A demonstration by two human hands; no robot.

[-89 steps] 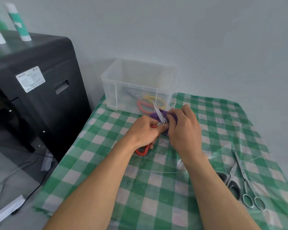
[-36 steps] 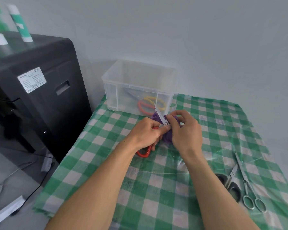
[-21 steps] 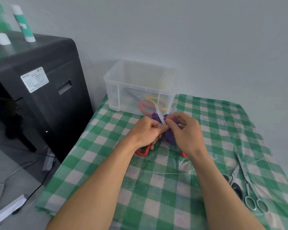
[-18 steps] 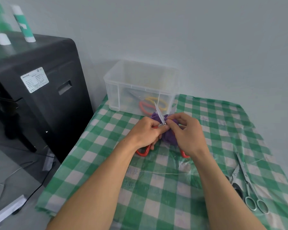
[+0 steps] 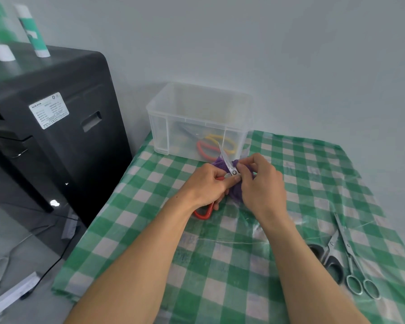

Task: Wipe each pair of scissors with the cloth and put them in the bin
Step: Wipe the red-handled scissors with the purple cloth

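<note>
Just before the clear plastic bin [image 5: 173, 113], the right hand [image 5: 260, 183], its grip pinching the purple cloth [image 5: 235, 192], still rubs the pivot of the red-handled scissors [image 5: 227, 160] the left hand [image 5: 206, 188] clamps, so wiping continues.

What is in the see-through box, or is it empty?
Not empty. Through the bin's clear wall you can see scissors with red and yellow handles lying on its bottom.

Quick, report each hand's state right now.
Left hand: grips the red-handled scissors.
Right hand: pinches the purple cloth on the blade.
</note>
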